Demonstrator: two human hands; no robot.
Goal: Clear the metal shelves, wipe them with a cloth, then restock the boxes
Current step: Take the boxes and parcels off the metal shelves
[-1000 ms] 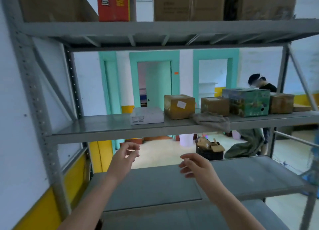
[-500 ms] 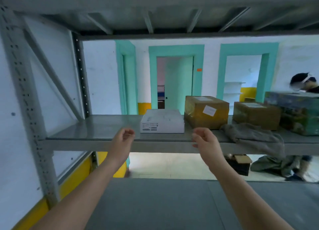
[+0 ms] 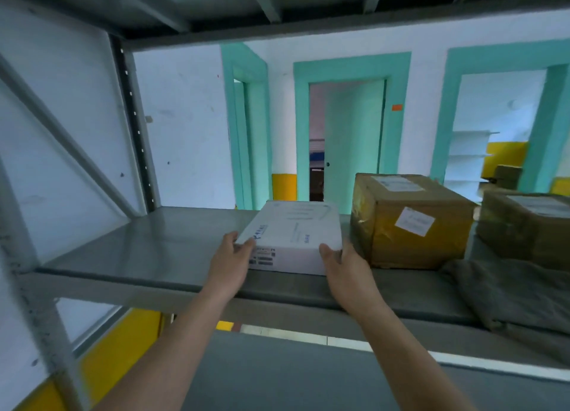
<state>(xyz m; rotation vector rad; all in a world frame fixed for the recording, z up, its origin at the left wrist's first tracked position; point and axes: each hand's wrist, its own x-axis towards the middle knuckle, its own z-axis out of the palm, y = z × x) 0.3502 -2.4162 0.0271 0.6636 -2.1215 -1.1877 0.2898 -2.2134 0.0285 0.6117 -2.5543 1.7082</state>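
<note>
Single head view: faces forward, slightly down onto middle shelf [image 3: 138,250], close up.

Left hand [image 3: 229,258], right hand [image 3: 344,264] now gripping white box [image 3: 293,235] (previously empty).

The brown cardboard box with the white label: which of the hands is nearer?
Right. The right hand grips the flat white box at its right corner, beside the brown cardboard box; the left hand grips the opposite corner, farther off.
</note>
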